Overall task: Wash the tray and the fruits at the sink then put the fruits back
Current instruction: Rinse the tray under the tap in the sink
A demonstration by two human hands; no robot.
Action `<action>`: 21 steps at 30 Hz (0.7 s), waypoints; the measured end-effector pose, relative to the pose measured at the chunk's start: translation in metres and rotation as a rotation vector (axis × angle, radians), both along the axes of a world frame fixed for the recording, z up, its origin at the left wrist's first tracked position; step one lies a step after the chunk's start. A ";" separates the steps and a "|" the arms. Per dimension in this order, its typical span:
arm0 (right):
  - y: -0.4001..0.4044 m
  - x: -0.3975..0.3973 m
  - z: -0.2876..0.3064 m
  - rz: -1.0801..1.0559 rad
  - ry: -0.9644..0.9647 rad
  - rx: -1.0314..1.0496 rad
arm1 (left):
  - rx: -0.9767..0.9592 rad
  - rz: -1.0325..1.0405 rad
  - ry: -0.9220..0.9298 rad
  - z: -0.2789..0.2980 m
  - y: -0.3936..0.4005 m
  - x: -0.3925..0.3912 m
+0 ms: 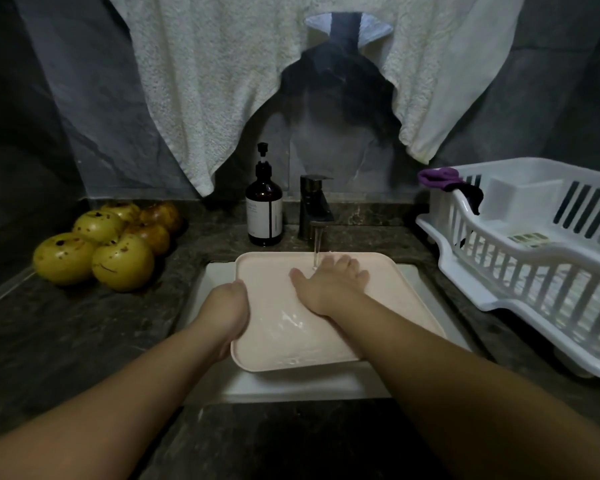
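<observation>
Here, a pale pink tray [388,299] is held over the white sink [291,386] at the lower centre of the frame, tilted so that its near edge sits lowest, with water pooled and glistening on its near part. The tray's left rim is gripped by the left hand [227,308], whose fingers are curled around the edge and under it. The right hand [328,285] is laid flat on the tray's inner surface, fingers spread and straight, with the fingertips near the far rim. A thin stream of water [316,247] is seen falling from the dark faucet [314,207] just behind the tray and landing beside the right hand's fingers. The fruits [101,244], yellow-green with brown blemishes, are piled together on the dark stone counter [66,341] at the left middle of the frame, well apart from the tray. A brown pump bottle [264,209] with a white label is stood just left of the faucet. A white dish rack [534,258] is set on the counter at the right, with a purple cloth [439,178] draped over its far corner. A white towel [222,81] is hung across the upper part of the frame.
</observation>
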State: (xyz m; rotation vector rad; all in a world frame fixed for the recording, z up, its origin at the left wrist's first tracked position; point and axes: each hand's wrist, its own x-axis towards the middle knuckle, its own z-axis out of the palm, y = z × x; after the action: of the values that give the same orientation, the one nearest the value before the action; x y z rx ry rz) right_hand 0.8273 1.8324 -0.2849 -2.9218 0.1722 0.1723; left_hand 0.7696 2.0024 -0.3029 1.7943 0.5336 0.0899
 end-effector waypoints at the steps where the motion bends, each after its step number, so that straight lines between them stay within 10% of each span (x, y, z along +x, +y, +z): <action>1: 0.010 -0.005 -0.001 0.051 -0.009 -0.001 | -0.001 0.002 -0.002 0.000 -0.001 0.000; 12: -0.005 -0.041 -0.013 0.732 -0.138 0.149 | 0.072 -0.078 0.030 0.006 0.008 -0.003; 16: -0.045 -0.003 -0.011 0.224 -0.241 0.642 | 0.203 -0.122 -0.009 0.005 0.009 -0.005; 19: -0.035 0.021 -0.002 -0.170 -0.036 1.407 | 0.264 -0.126 -0.043 0.003 0.010 -0.005; 21: -0.021 0.029 0.000 -0.244 0.095 1.565 | 0.273 -0.120 -0.058 0.001 0.011 -0.002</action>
State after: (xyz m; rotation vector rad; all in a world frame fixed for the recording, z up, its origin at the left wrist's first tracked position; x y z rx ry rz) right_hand 0.8568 1.8111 -0.2846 -1.3273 0.2450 0.2443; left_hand 0.7674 2.0130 -0.3024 2.0797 0.3846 0.1368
